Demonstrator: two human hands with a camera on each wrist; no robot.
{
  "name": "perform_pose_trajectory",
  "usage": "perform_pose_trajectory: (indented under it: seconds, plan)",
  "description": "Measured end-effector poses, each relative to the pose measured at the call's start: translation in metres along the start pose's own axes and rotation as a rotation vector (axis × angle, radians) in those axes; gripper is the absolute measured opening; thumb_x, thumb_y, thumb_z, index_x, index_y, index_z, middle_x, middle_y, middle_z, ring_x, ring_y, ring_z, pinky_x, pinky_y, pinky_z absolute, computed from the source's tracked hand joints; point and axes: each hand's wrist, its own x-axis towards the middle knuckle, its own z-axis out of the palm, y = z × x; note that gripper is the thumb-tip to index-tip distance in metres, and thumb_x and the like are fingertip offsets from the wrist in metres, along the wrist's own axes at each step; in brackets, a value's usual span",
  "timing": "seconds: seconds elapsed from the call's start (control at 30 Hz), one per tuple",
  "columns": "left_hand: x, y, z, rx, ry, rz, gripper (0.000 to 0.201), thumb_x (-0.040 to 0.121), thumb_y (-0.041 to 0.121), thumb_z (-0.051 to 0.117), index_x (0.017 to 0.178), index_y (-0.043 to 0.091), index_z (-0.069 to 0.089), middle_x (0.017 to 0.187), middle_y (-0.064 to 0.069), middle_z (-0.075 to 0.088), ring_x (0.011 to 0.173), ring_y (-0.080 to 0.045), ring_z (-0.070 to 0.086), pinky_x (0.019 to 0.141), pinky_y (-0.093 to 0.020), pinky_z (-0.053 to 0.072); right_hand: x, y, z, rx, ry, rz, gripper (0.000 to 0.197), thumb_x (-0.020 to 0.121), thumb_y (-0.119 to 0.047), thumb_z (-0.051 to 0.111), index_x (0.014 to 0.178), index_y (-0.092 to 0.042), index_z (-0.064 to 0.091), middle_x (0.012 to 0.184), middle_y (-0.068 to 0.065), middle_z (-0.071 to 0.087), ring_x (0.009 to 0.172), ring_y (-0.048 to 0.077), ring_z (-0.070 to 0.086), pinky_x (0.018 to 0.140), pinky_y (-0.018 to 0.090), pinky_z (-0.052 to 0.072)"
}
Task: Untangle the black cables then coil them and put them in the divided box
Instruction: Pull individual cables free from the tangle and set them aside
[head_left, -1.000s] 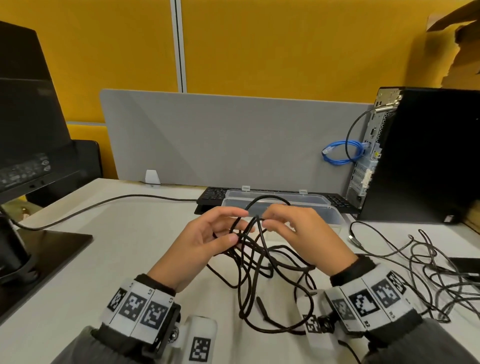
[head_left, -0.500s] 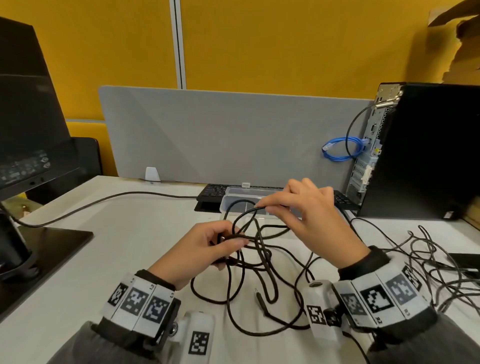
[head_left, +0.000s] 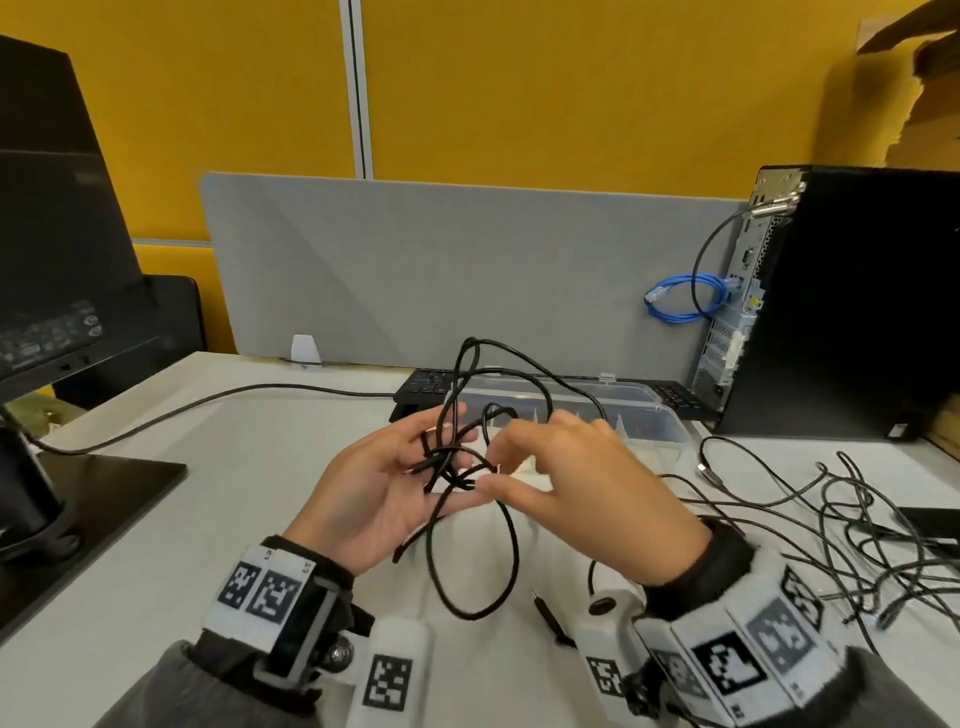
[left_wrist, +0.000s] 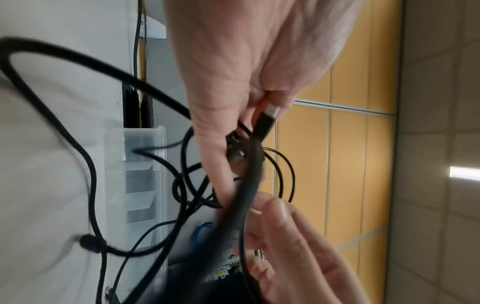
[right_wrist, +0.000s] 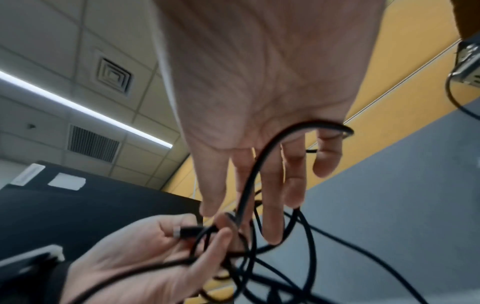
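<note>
A tangled black cable (head_left: 470, 525) hangs between both hands above the white desk (head_left: 218, 499). Its knot lies in my left hand (head_left: 451, 462), palm up, fingers curled round the strands and a USB plug (left_wrist: 269, 115). My right hand (head_left: 491, 467) pinches a strand at the knot between thumb and forefinger. One loop stands up above the hands, another hangs down to the desk. In the right wrist view the cable (right_wrist: 249, 185) runs along the right hand (right_wrist: 233, 207) toward the plug (right_wrist: 185, 233). The clear divided box (head_left: 660, 415) lies open just behind the hands.
A second tangle of thin black cables (head_left: 857, 525) sprawls on the desk at the right. A black PC tower (head_left: 857, 301) stands at the back right, with a keyboard (head_left: 426, 384) behind the box. A monitor base (head_left: 104, 483) sits on the left, its cable (head_left: 218, 400) crossing the desk.
My right hand has come down and left to meet the left hand at the knot. The left hand has turned palm up, and the cable is gathered higher off the desk.
</note>
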Motion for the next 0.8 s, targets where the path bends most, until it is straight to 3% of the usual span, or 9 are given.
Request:
perform_pose_trajectory:
  seconds: [0.1, 0.17, 0.23, 0.3, 0.43, 0.57, 0.63, 0.7, 0.8]
  plan:
    - [-0.001, -0.001, 0.0, 0.027, -0.088, -0.031, 0.061, 0.072, -0.015, 0.026, 0.124, 0.001, 0.053, 0.121, -0.021, 0.059, 0.094, -0.026, 0.065, 0.067, -0.05, 0.056, 0.004, 0.003, 0.014, 0.099, -0.012, 0.058, 0.027, 0.087, -0.048, 0.053, 0.099, -0.027, 0.038, 0.083, -0.015, 0.054, 0.077, 0.008, 0.047, 0.079, 0.03, 0.035]
    - [-0.001, -0.002, -0.001, 0.068, -0.102, -0.05, 0.066, 0.075, -0.021, 0.024, 0.128, 0.007, 0.051, 0.128, -0.018, 0.057, 0.105, -0.027, 0.063, 0.064, -0.049, 0.057, 0.007, 0.007, 0.02, 0.287, -0.029, 0.087, 0.021, 0.09, -0.034, 0.056, 0.094, -0.028, 0.036, 0.076, -0.01, 0.057, 0.068, 0.009, 0.052, 0.069, 0.03, 0.044]
    - [-0.002, 0.0, -0.003, 0.12, -0.09, -0.06, 0.062, 0.079, -0.021, 0.035, 0.128, 0.014, 0.051, 0.124, -0.012, 0.061, 0.109, -0.03, 0.062, 0.059, -0.045, 0.057, 0.01, 0.015, 0.022, 0.466, 0.002, 0.136, 0.019, 0.091, -0.022, 0.056, 0.087, -0.031, 0.039, 0.075, -0.001, 0.066, 0.067, 0.014, 0.062, 0.067, 0.032, 0.052]
    - [-0.003, 0.0, -0.004, 0.221, -0.097, -0.058, 0.059, 0.077, -0.013, 0.051, 0.128, 0.019, 0.052, 0.12, -0.006, 0.064, 0.11, -0.033, 0.061, 0.055, -0.04, 0.056, 0.01, 0.022, 0.02, 0.645, 0.009, 0.18, 0.022, 0.092, -0.014, 0.054, 0.085, -0.03, 0.041, 0.073, 0.001, 0.068, 0.064, 0.013, 0.065, 0.063, 0.027, 0.051]
    - [-0.005, 0.0, -0.004, 0.409, -0.029, -0.049, 0.055, 0.079, -0.005, 0.061, 0.126, 0.022, 0.052, 0.116, -0.006, 0.064, 0.106, -0.028, 0.064, 0.049, -0.033, 0.055, 0.012, 0.024, 0.017, 0.845, 0.055, 0.208, 0.019, 0.092, -0.005, 0.052, 0.085, -0.022, 0.045, 0.073, 0.004, 0.067, 0.064, 0.014, 0.063, 0.055, 0.025, 0.052]
    - [-0.005, 0.003, -0.007, 0.55, 0.059, -0.008, 0.051, 0.071, 0.001, 0.075, 0.112, 0.021, 0.053, 0.117, -0.009, 0.057, 0.092, -0.02, 0.069, 0.056, -0.031, 0.057, 0.013, 0.024, 0.018, 0.889, 0.103, 0.241, 0.018, 0.092, -0.004, 0.052, 0.085, -0.02, 0.046, 0.074, 0.006, 0.066, 0.062, 0.016, 0.064, 0.056, 0.032, 0.056]
    - [-0.005, 0.004, -0.007, 0.753, 0.135, 0.013, 0.045, 0.067, 0.012, 0.078, 0.1, 0.027, 0.053, 0.118, 0.001, 0.05, 0.084, -0.012, 0.069, 0.061, -0.027, 0.056, 0.014, 0.024, 0.018, 0.934, 0.133, 0.278, 0.016, 0.092, -0.003, 0.051, 0.085, -0.017, 0.047, 0.074, 0.008, 0.066, 0.06, 0.02, 0.066, 0.059, 0.036, 0.058]
    - [-0.004, 0.003, -0.009, 0.98, 0.179, 0.057, 0.037, 0.064, 0.029, 0.082, 0.089, 0.034, 0.055, 0.115, 0.01, 0.046, 0.09, -0.009, 0.062, 0.066, -0.023, 0.052, 0.014, 0.026, 0.017, 0.969, 0.153, 0.301, 0.015, 0.092, -0.002, 0.05, 0.085, -0.014, 0.048, 0.077, 0.009, 0.065, 0.06, 0.024, 0.068, 0.059, 0.037, 0.058]
    - [-0.004, -0.001, -0.009, 1.083, 0.13, 0.113, 0.034, 0.057, 0.047, 0.083, 0.08, 0.03, 0.064, 0.093, 0.007, 0.053, 0.073, -0.004, 0.052, 0.062, -0.014, 0.041, 0.013, 0.022, 0.017, 0.977, 0.109, 0.317, 0.011, 0.093, -0.003, 0.048, 0.087, -0.012, 0.048, 0.083, 0.012, 0.065, 0.064, 0.027, 0.07, 0.057, 0.034, 0.058]
